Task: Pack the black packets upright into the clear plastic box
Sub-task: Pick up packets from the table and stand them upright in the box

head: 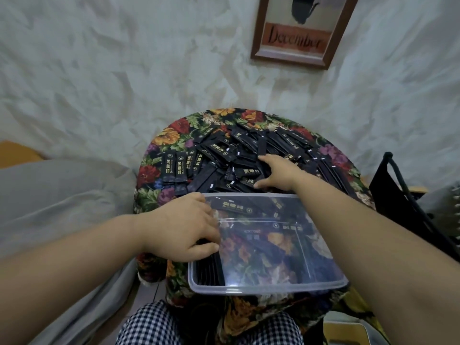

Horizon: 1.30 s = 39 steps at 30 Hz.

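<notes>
The black packets point(239, 155) lie in a loose heap on the floral worktop point(169, 138), at twelve o'clock from the clear plastic box point(268, 286), their long axes pointing every way. The right hand point(276, 173), the nearer one, rests spread on the heap's near edge, thumb wide of the fingers, nothing plainly pinched. Against the box's nine o'clock wall a standing row point(211, 270) runs six to twelve; the left hand point(184, 227) curls over its far end, holding it upright.
</notes>
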Motion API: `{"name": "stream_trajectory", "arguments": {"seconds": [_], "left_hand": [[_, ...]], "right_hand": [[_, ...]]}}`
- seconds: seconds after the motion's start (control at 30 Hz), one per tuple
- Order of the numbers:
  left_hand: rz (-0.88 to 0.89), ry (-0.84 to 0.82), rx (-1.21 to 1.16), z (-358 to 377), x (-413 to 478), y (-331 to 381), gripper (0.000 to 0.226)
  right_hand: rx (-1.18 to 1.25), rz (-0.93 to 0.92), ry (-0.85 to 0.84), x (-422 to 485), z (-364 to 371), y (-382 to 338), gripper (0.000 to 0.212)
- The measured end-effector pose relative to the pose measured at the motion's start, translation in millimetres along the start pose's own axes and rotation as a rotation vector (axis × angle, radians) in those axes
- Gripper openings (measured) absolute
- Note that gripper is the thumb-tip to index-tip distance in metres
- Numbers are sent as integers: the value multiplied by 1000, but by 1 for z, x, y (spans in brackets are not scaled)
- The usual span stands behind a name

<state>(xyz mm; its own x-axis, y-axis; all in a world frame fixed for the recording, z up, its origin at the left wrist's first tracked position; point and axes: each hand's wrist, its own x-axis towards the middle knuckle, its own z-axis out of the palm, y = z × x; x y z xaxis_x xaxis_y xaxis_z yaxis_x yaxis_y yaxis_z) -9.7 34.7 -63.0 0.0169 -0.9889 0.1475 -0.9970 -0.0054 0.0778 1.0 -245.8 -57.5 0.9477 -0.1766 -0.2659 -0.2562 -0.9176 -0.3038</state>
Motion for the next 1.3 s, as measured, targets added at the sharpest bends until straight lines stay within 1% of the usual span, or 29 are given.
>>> {"name": "stream_trajectory", "arguments": {"seconds": [0.13, 0.2, 0.27, 0.33, 0.4, 0.5, 0.53, 0.6, 0.67, 0.73, 0.83, 0.9, 0.97, 1.1, 1.17, 1.23, 1.27, 1.3], "left_hand": [[3, 28, -3, 1, -1, 0, 35], [1, 37, -2, 2, -1, 0, 35], [2, 45, 1, 2, -1, 0, 35], [5, 53, 12, 2, -1, 0, 34], [5, 59, 21, 3, -1, 0, 34], [4, 69, 16, 2, -1, 1, 34], [5, 70, 17, 2, -1, 1, 34], [7, 71, 24, 1, -1, 2, 34], [6, 67, 27, 1, -2, 2, 34], [2, 65, 25, 1, -3, 2, 33], [3, 62, 18, 1, -4, 1, 34], [4, 57, 20, 1, -4, 1, 36], [3, 55, 20, 2, -3, 1, 36], [-4, 54, 5, 3, -2, 0, 38], [-8, 57, 3, 4, -3, 0, 38], [-16, 54, 1, 5, -3, -1, 37], [-20, 51, -2, 6, -3, -1, 36], [-25, 46, -8, 6, -3, -1, 37]], "right_hand": [[94, 19, 162, 3, -3, 6, 68], [185, 20, 211, 2, -4, 7, 62], [284, 23, 236, 1, -5, 8, 62], [418, 47, 252, 1, -5, 10, 60], [581, 73, 281, -1, -6, 12, 51], [978, 36, 256, -4, -7, 15, 33], [1072, 30, 256, -5, -8, 15, 29], [1139, 27, 299, -6, -11, 16, 21], [1147, 54, 380, -7, -14, 17, 18], [1108, 124, 484, -6, -17, 25, 20], [927, 214, 593, -10, -23, 44, 23], [800, 225, 616, -15, -26, 56, 25], [757, 223, 591, -17, -29, 64, 31], [808, 219, 475, -7, -37, 57, 45], [784, 211, 421, 5, -39, 42, 43], [685, 229, 381, 18, -40, 21, 39], [582, 256, 350, 24, -39, 10, 42], [462, 279, 308, 30, -38, 1, 50]]}}
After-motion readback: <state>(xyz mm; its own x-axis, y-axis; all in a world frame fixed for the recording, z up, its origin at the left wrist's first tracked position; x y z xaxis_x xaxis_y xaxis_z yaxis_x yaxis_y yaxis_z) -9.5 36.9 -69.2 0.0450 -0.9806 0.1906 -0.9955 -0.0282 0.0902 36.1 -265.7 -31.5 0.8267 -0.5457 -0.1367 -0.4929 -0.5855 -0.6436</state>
